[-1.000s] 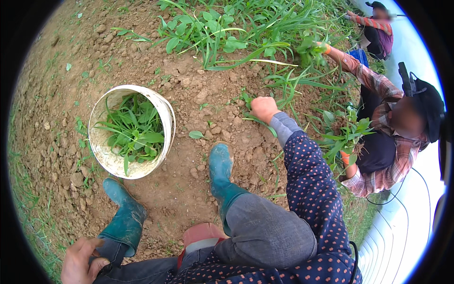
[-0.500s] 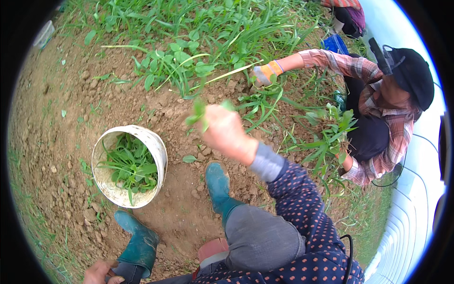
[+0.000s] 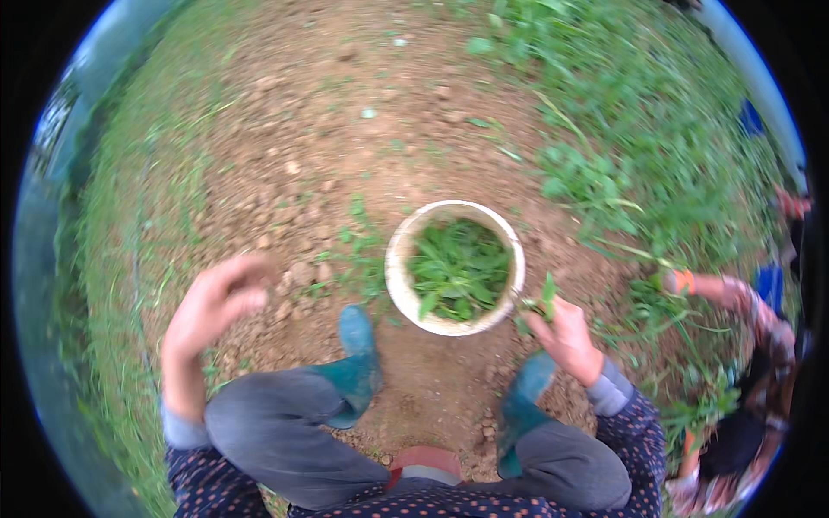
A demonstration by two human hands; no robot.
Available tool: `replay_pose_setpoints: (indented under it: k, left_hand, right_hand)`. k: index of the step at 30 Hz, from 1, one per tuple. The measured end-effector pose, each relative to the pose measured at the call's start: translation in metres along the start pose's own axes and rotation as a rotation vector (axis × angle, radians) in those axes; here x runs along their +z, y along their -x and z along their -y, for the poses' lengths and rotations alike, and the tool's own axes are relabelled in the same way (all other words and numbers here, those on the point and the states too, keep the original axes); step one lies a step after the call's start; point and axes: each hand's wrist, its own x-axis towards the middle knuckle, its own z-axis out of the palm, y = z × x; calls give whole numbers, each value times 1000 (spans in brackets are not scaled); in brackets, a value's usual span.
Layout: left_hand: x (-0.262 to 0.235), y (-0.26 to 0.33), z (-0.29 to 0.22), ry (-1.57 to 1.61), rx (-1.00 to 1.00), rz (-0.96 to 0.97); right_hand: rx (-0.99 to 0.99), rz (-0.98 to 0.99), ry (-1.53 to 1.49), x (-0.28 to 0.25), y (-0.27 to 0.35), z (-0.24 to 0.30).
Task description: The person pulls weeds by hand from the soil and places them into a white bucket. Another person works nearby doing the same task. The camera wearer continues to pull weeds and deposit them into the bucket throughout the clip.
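Observation:
A white bucket (image 3: 391,281) stands on the soil between and ahead of my boots, with picked green leaves (image 3: 459,269) inside it. My right hand (image 3: 568,341) is just right of its rim, fingers closed round a small sprig of green leaves (image 3: 547,298). Over the bare soil to the left, my left hand (image 3: 211,306) is raised and smeared by motion. Its thumb and fingers are apart, and nothing shows between them.
Low green plants (image 3: 639,129) grow thickly at the far right. There a co-worker's gloved hand (image 3: 680,282) reaches into the leaves, beside a blue container (image 3: 767,289). My teal boots (image 3: 356,367) flank the bucket. Clods of soil (image 3: 298,173) cover the ground ahead.
The view has swung left, so the bucket now sits near the middle. My right hand has come back from the plants to the bucket's side with the sprig. My left hand has risen.

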Motion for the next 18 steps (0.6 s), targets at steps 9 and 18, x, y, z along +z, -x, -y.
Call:
replay_pose_setpoints:
  k: [9, 18]
  left_hand:
    - [111, -123, 213, 96, -316, -25]
    - [210, -202, 212, -295, 437, -225]
  right_hand:
    - [-189, 549, 546, 5, -75, 40]
    - [797, 298, -155, 54, -84, -61]
